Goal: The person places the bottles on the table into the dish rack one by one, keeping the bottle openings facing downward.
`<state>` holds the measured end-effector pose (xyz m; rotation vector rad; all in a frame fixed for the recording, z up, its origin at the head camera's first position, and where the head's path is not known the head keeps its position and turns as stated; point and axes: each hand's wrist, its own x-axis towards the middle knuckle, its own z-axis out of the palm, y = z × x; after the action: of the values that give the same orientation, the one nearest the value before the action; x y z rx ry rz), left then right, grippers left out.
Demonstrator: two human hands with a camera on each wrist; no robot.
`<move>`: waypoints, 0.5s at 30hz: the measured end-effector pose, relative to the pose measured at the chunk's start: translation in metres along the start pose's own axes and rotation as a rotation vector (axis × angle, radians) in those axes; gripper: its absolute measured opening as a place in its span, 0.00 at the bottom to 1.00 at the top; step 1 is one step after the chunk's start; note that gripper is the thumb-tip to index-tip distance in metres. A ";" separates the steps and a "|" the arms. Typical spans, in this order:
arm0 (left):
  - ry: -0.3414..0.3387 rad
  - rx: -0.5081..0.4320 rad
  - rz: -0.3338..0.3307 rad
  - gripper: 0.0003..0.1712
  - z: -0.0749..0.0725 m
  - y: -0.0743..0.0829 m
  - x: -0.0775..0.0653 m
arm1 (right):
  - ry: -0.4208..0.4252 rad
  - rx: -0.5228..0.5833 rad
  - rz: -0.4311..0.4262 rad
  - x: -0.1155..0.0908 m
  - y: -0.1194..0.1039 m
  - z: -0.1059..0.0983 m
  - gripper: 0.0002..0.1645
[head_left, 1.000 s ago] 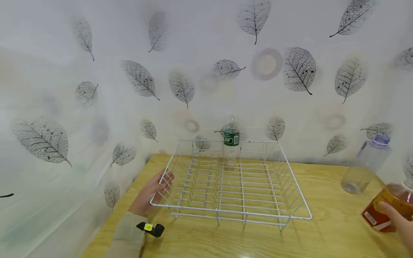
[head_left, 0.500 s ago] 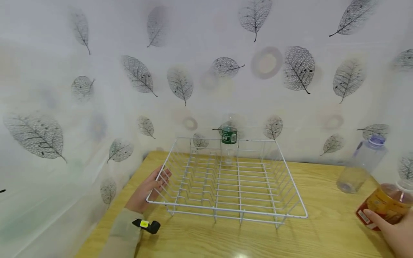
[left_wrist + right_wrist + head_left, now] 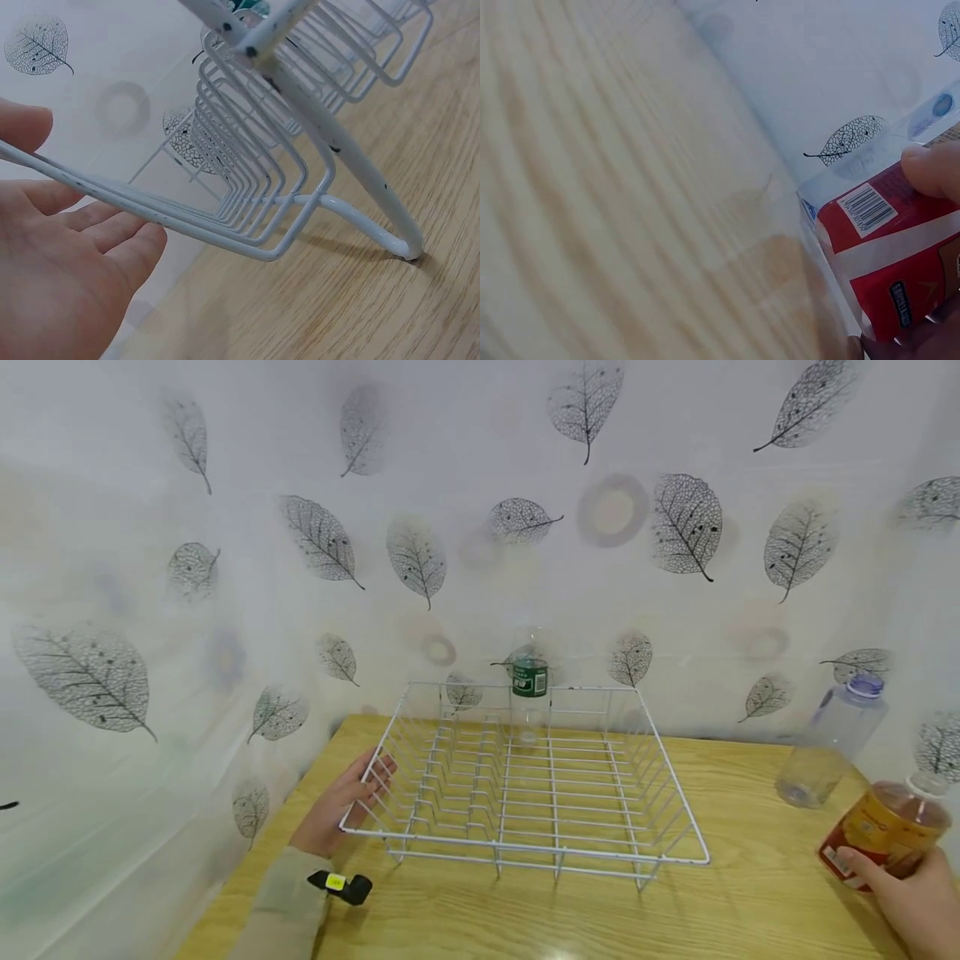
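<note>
A white wire dish rack [image 3: 555, 793] stands on the table. At its left side my left hand [image 3: 337, 806] touches the wires from outside. In the left wrist view the hand [image 3: 67, 277] has its fingers nearly straight below the wires and its thumb above them. My right hand [image 3: 915, 893] grips a drink bottle [image 3: 885, 835] with a red and orange label, tilted to the right over the table's right part. Its thumb presses the label near the barcode, plain on the bottle [image 3: 889, 225] in the right wrist view. The fingers behind are mostly hidden.
Behind the gripped bottle stands a clear bottle [image 3: 832, 743] with a purple neck. A clear bottle with a green label [image 3: 530, 678] stands at the rack's back. The light wood table [image 3: 465, 918] ends at a leaf-patterned curtain [image 3: 480, 460] at the back and left.
The head view has turned slightly right, so everything shifts left and more of my right hand shows. The right thumb sits lower on the label. My left hand stays at the rack.
</note>
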<state>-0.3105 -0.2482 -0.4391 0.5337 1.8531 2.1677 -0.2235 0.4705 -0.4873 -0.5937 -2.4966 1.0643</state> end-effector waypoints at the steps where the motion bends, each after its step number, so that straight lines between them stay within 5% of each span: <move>1: 0.000 0.002 -0.002 0.34 0.000 0.000 0.000 | -0.001 -0.003 -0.003 -0.001 -0.002 0.000 0.51; 8: -0.009 0.006 -0.011 0.34 0.000 0.001 0.000 | -0.067 -0.025 -0.136 -0.007 -0.023 -0.003 0.50; 15: 0.013 0.053 -0.030 0.36 0.000 0.006 -0.001 | -0.091 0.074 -0.332 -0.012 -0.062 -0.002 0.38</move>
<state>-0.3094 -0.2490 -0.4334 0.5008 1.9179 2.1132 -0.2270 0.4267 -0.4416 -0.1043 -2.5029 1.0667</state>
